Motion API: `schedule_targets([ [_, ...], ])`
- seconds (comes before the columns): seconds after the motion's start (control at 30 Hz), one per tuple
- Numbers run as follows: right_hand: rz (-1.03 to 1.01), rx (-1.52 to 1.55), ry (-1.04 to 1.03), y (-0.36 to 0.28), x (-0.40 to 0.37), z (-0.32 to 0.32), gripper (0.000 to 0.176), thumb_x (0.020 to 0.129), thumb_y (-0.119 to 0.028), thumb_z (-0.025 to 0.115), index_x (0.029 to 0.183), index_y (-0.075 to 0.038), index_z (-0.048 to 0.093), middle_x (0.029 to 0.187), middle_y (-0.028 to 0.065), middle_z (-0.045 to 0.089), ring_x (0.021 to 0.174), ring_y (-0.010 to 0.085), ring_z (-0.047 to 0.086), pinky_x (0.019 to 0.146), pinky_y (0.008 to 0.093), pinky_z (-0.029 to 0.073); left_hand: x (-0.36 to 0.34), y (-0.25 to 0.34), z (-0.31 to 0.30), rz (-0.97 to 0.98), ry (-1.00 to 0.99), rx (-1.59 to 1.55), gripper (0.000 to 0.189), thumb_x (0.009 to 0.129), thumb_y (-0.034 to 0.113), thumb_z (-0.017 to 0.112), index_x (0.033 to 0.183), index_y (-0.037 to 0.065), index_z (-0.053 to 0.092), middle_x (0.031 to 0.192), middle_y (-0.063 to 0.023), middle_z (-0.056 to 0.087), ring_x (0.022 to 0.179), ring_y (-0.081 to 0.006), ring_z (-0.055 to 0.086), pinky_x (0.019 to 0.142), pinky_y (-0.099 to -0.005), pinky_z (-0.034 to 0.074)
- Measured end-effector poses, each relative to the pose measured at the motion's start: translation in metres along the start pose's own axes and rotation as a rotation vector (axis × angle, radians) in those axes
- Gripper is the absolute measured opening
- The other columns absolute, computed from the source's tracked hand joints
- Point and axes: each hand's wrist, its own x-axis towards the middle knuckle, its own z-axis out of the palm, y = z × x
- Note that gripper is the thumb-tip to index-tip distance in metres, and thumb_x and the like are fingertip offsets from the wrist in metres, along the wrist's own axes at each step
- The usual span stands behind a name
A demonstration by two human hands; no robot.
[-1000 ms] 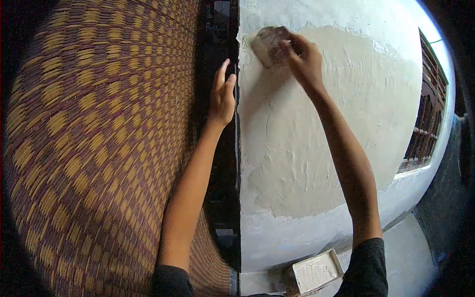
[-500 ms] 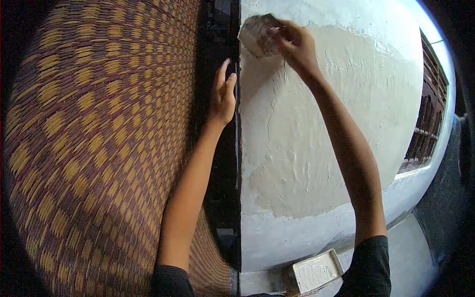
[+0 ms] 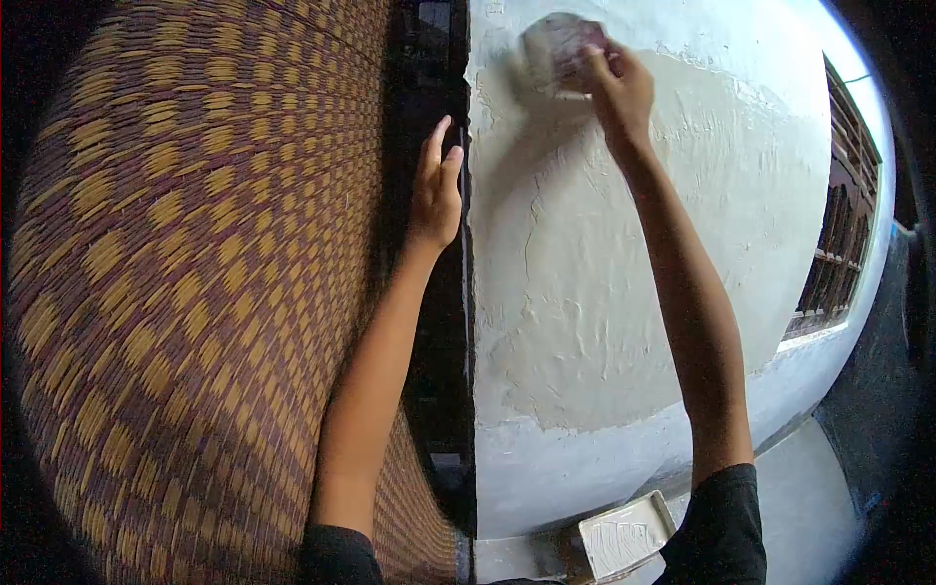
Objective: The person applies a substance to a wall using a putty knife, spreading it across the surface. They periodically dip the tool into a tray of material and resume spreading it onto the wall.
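Observation:
High on the wall, my right hand [image 3: 624, 96] pinches the edge of a flat putty scraper [image 3: 554, 51], whose face is smeared and blurred by motion. The scraper lies against or very near the wall [image 3: 546, 468]; exact contact is hard to make out. Around and below it spreads a large patch of beige putty [image 3: 624, 292], rough with ridges and a crack-like line on its left side. My left hand [image 3: 439, 195] is raised beside the wall's left edge, fingers stretched out, holding nothing.
A woven brown and yellow mat [image 3: 195, 273] hangs along the left, with a dark gap between it and the wall. On the floor below stands a rectangular tray [image 3: 668, 509] with white paste in it. A barred wooden window [image 3: 840, 224] is at right.
My right hand has moved the scraper a little to the right across the upper wall, away from its left edge. My left hand has stayed nearly in place.

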Motion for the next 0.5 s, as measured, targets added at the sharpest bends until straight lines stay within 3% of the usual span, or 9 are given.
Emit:
schedule_targets([
  [0.07, -0.355, -0.015, -0.261, 0.007, -0.019, 0.006, 0.036, 0.090, -0.026, 0.065, 0.116, 0.000, 0.065, 0.096, 0.0112, 0.071, 0.081, 0.0167, 0.067, 0.076, 0.0285, 0.052, -0.002, 0.004, 0.000, -0.017, 0.000, -0.013, 0.058, 0.100, 0.035, 0.034, 0.143, -0.003, 0.033, 0.147, -0.0227, 0.037, 0.138, -0.0329, 0.033, 0.115, -0.0400, 0.023],
  [0.1, -0.476, -0.305, -0.234, 0.000, -0.029, -0.003, 0.036, 0.091, -0.026, 0.065, 0.114, 0.001, 0.065, 0.095, 0.0114, 0.071, 0.080, 0.0157, 0.067, 0.074, 0.0284, 0.052, -0.002, 0.008, 0.001, -0.037, 0.000, -0.023, 0.058, 0.100, 0.036, 0.034, 0.143, -0.003, 0.033, 0.147, -0.0226, 0.037, 0.138, -0.0326, 0.032, 0.115, -0.0399, 0.023],
  [0.13, -0.475, -0.309, -0.234, 0.005, -0.021, -0.006, 0.036, 0.091, -0.026, 0.065, 0.114, 0.001, 0.065, 0.095, 0.0114, 0.071, 0.080, 0.0157, 0.067, 0.074, 0.0284, 0.052, -0.003, 0.011, 0.003, -0.038, -0.002, -0.026, 0.058, 0.100, 0.036, 0.034, 0.143, -0.003, 0.033, 0.147, -0.0226, 0.037, 0.138, -0.0326, 0.032, 0.115, -0.0399, 0.023],
  [0.2, -0.089, -0.207, -0.059, 0.018, 0.002, -0.015, 0.035, 0.091, -0.026, 0.065, 0.112, 0.001, 0.066, 0.092, 0.0102, 0.071, 0.080, 0.0144, 0.066, 0.073, 0.0273, 0.051, -0.005, 0.012, 0.003, -0.066, 0.005, -0.025, 0.059, 0.099, 0.037, 0.034, 0.143, -0.003, 0.033, 0.147, -0.0221, 0.036, 0.139, -0.0323, 0.032, 0.115, -0.0401, 0.023],
  [0.27, -0.005, -0.113, 0.039, 0.002, -0.002, -0.023, 0.034, 0.091, -0.026, 0.066, 0.112, 0.001, 0.066, 0.092, 0.0095, 0.071, 0.081, 0.0136, 0.067, 0.072, 0.0290, 0.052, -0.004, 0.009, 0.003, -0.054, -0.001, -0.021, 0.060, 0.099, 0.037, 0.034, 0.143, -0.003, 0.033, 0.147, -0.0222, 0.036, 0.139, -0.0322, 0.032, 0.115, -0.0402, 0.023],
  [0.33, -0.166, 0.326, -0.088, 0.012, -0.015, -0.005, 0.032, 0.090, -0.023, 0.068, 0.113, 0.000, 0.066, 0.089, 0.0086, 0.071, 0.078, 0.0126, 0.064, 0.074, 0.0275, 0.051, -0.004, 0.009, 0.005, -0.040, -0.008, -0.024, 0.060, 0.100, 0.038, 0.034, 0.143, -0.004, 0.034, 0.147, -0.0223, 0.036, 0.138, -0.0321, 0.033, 0.114, -0.0403, 0.024],
  [0.4, -0.354, -0.161, -0.170, -0.005, -0.038, -0.007, 0.031, 0.090, -0.022, 0.068, 0.115, -0.005, 0.068, 0.090, 0.0075, 0.071, 0.081, 0.0111, 0.063, 0.075, 0.0262, 0.050, -0.006, 0.012, 0.009, -0.055, 0.014, -0.013, 0.059, 0.100, 0.037, 0.034, 0.142, -0.004, 0.034, 0.146, -0.0230, 0.037, 0.138, -0.0325, 0.033, 0.114, -0.0399, 0.024],
  [0.47, -0.278, -0.088, -0.065, 0.013, -0.021, -0.007, 0.030, 0.090, -0.021, 0.066, 0.114, -0.003, 0.067, 0.090, 0.0093, 0.071, 0.081, 0.0133, 0.066, 0.075, 0.0278, 0.052, -0.008, 0.006, 0.012, -0.040, 0.014, -0.026, 0.059, 0.100, 0.037, 0.034, 0.142, -0.004, 0.034, 0.146, -0.0232, 0.037, 0.138, -0.0327, 0.033, 0.114, -0.0399, 0.024],
  [0.5, -0.042, -0.088, -0.026, 0.009, -0.008, -0.015, 0.029, 0.091, -0.020, 0.065, 0.111, 0.000, 0.067, 0.090, 0.0090, 0.071, 0.078, 0.0147, 0.067, 0.072, 0.0281, 0.052, -0.008, 0.006, 0.012, -0.024, 0.018, -0.037, 0.059, 0.100, 0.037, 0.034, 0.143, -0.004, 0.034, 0.146, -0.0235, 0.037, 0.138, -0.0329, 0.033, 0.114, -0.0399, 0.023],
])
